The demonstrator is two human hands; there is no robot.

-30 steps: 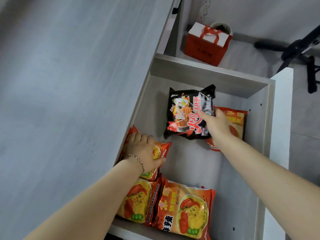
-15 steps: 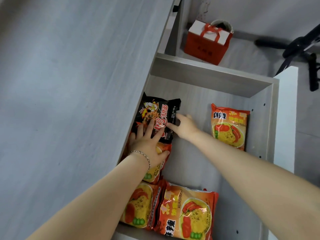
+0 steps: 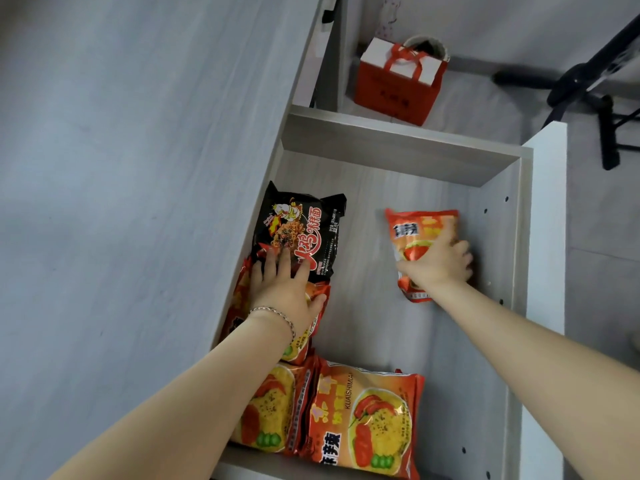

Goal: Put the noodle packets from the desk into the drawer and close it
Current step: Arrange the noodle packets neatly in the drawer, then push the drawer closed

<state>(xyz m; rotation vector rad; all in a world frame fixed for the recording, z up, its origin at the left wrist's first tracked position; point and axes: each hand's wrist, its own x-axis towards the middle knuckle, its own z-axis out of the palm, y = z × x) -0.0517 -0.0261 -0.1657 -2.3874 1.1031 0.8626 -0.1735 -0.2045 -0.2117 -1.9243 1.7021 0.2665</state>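
Right grip point(image 3: 438, 263) on orange packet point(image 3: 415, 230), drawer point(image 3: 401, 147) open

The scene is lit evenly by soft, diffuse light, and no single source can be made out. A dim band of shade is cast inside the drawer point(image 3: 408, 157) beneath its far wall, and faint shadows are seen on the drawer floor just beside the forearms. Mild glare is caught on the glossy orange packets point(image 3: 360, 420) at the drawer's near end. Straight edges around the drawer are bent by wide-angle distortion, and the right hand point(image 3: 437, 263) is slightly blurred.
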